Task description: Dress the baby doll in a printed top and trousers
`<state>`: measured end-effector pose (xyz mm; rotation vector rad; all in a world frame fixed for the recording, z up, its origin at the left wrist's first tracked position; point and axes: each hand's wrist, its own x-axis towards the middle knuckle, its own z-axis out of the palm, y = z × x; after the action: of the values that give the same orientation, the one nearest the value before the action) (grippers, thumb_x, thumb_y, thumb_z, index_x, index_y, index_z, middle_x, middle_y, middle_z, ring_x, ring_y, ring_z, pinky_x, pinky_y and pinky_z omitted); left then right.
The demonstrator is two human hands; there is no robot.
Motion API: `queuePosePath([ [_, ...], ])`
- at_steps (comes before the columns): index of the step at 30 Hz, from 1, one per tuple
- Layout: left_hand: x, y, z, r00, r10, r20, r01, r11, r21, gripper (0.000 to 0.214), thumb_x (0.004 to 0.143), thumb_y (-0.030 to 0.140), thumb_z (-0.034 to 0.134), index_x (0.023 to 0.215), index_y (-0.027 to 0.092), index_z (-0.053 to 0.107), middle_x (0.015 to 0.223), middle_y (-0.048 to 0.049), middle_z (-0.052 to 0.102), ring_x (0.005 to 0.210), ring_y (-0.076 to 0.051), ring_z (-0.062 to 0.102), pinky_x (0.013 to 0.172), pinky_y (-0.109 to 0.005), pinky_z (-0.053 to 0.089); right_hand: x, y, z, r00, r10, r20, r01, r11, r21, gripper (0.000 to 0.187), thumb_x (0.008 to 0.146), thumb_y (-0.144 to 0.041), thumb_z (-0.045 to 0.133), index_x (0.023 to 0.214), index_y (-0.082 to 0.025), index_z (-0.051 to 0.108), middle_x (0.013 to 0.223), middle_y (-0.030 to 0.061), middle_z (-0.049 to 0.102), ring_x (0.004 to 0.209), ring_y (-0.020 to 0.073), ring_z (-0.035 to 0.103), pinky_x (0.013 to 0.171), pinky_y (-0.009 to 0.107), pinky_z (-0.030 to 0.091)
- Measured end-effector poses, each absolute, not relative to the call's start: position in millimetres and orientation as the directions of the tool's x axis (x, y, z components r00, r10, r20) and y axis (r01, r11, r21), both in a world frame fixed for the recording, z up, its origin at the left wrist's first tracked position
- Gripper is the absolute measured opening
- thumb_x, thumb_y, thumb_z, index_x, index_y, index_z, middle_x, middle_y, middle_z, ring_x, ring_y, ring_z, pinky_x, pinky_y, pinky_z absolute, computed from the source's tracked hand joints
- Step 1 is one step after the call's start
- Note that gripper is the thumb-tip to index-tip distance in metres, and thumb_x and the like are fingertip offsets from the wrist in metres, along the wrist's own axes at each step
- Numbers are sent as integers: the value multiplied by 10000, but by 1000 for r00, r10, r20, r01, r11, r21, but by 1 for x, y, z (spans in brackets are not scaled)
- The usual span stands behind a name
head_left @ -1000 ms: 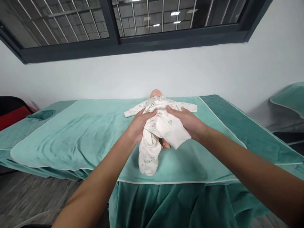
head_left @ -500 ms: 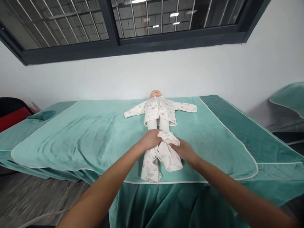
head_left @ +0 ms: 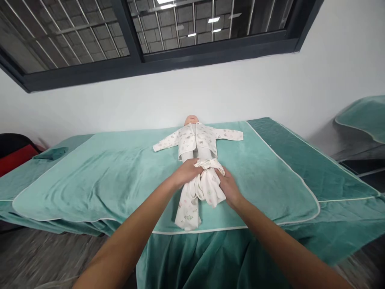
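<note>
A baby doll (head_left: 191, 119) lies on its back on the teal towel (head_left: 90, 176), head toward the wall. It wears a white printed jacket (head_left: 197, 138) with sleeves spread out. Below the jacket, white printed trousers (head_left: 192, 196) are bunched at the doll's legs. My left hand (head_left: 186, 173) grips the bunched waistband on the left side. My right hand (head_left: 227, 184) grips the same cloth on the right. One trouser leg hangs down toward the towel's front edge.
The towel covers a bed with a darker green cover (head_left: 300, 160). A folded dark green cloth (head_left: 51, 153) lies at the far left, beside a red and black object (head_left: 13, 150). Another green-covered bed (head_left: 363, 116) stands at the right. A wall and window rise behind.
My hands drew the trousers down from the doll's chest to its legs, uncovering the jacket. Since half a second ago they have moved slightly back up toward the jacket's hem.
</note>
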<state>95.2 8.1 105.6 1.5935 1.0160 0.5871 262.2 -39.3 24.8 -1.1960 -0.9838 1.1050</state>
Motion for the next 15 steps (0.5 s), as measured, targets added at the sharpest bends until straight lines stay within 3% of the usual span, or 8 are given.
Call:
queuePosePath([
  [5,103,32,108,423,892,-158,257,49,965,346,725,385,766,988,167,708,1003,-85,761,903,-241,688,784,-331,519,260,-8,25,319,943,95,-59,119,-991,453,804,-608,632,1010,-205,624,1065,65,712,996,236,627,905,349,493],
  [9,106,61,113,375,926,-34,441,-146,886,289,714,381,744,889,154,708,910,-55,748,863,-238,659,747,-312,479,260,7,26,394,919,26,-64,56,-996,436,782,-625,648,926,-217,593,973,58,696,945,246,596,833,353,487],
  [15,111,89,109,391,910,137,548,-350,760,189,782,350,640,812,167,674,829,-27,714,805,-211,619,715,-290,427,264,14,36,329,944,-16,-64,6,-998,311,846,-585,635,859,-292,532,909,23,695,965,242,555,826,332,461],
])
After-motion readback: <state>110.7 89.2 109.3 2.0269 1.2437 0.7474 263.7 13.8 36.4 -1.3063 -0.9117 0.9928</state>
